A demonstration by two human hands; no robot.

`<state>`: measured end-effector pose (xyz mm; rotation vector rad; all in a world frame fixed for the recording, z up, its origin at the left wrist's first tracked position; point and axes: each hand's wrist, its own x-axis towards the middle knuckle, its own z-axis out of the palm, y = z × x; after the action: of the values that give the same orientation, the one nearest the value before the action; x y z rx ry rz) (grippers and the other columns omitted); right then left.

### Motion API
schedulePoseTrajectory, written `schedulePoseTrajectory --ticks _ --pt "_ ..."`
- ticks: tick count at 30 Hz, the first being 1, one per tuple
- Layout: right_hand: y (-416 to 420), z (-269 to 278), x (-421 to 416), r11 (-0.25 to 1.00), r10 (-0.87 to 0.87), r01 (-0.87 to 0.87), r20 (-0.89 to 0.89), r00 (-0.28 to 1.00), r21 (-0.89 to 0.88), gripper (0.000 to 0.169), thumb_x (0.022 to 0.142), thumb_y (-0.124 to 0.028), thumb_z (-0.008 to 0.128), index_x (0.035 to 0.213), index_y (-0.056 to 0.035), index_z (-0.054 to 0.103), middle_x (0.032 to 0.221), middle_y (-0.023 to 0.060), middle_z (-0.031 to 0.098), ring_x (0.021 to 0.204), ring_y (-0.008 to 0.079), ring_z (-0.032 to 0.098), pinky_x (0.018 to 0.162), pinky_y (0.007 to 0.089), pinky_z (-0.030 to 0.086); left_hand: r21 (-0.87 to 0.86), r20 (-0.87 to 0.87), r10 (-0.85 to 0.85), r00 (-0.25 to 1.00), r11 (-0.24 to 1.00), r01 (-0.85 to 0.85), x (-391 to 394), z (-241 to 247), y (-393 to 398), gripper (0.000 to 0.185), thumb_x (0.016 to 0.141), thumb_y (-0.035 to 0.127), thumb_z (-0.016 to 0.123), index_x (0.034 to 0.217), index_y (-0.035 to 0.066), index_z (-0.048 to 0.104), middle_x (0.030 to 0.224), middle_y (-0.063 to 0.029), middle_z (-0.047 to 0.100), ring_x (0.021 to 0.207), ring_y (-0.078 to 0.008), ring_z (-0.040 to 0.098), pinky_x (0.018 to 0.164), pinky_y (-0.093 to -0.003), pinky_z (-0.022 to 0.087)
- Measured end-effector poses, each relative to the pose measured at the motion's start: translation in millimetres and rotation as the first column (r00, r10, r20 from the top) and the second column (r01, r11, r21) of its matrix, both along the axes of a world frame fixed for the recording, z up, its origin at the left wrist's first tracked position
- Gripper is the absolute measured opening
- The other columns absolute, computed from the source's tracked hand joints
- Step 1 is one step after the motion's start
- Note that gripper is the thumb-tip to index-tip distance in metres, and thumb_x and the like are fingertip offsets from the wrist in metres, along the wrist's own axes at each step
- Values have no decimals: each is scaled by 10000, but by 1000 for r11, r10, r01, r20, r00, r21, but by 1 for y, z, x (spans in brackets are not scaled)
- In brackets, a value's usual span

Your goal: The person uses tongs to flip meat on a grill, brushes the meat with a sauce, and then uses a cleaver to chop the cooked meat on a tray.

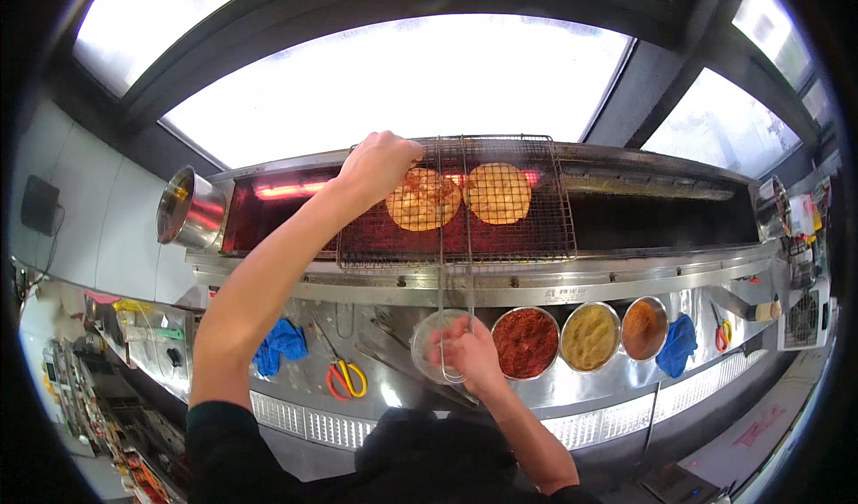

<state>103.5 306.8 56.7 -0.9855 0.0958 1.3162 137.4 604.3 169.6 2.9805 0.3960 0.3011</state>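
Observation:
A wire grilling basket (pixel 523 236) lies across a grill glowing red at its left, with two round flatbreads in it. Red-brown bits cover part of the left flatbread (pixel 422 202); the right flatbread (pixel 497 194) looks plainer. My left hand (pixel 383 163) is over the basket's upper left, by the left flatbread, fingers drawn together; what they hold is hidden. My right hand (pixel 466 353), blurred, is at the looped wire handle (pixel 441 289), over a clear bowl (pixel 422 343). Its grip cannot be made out. Beside it stands a metal bowl of red flakes (pixel 525 343).
Bowls of yellowish powder (pixel 590 337) and orange powder (pixel 643 328) stand further right, beside a blue cloth (pixel 677 346). Scissors (pixel 347 379), brushes and another blue cloth (pixel 280 346) lie left on the steel counter. Metal pots (pixel 191 207) flank the grill (pixel 657 219).

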Motion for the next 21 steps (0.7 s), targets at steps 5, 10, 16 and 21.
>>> schedulePoseTrajectory --ticks 5,10,16,21 --pt "1 -5 2 999 12 -11 -27 1000 40 177 725 29 405 862 -81 411 926 197 586 667 302 607 577 374 511 107 -147 2 989 994 14 -15 1 -8 78 770 74 671 843 47 673 774 -123 682 758 -309 664 697 -406 534" --pt "1 -5 0 999 -4 6 -39 999 51 177 732 25 415 870 -85 406 925 194 585 667 291 604 580 379 512 225 -263 -96 960 961 158 -21 2 -18 84 779 114 600 741 39 601 714 -123 642 727 -315 659 649 -425 532" --pt "2 -4 0 999 15 -14 -22 1000 39 157 760 12 420 874 -93 396 932 182 584 676 264 604 580 362 514 272 -307 -180 935 925 267 10 -3 -31 113 805 132 554 768 37 601 745 -123 644 776 -311 666 675 -425 545" --pt "0 -3 1 999 23 -22 -36 999 48 169 762 16 408 884 -99 390 947 172 588 688 248 610 581 350 516 290 -357 6 934 951 105 21 5 -1 119 777 40 573 758 33 691 742 -169 660 785 -320 682 693 -429 566"
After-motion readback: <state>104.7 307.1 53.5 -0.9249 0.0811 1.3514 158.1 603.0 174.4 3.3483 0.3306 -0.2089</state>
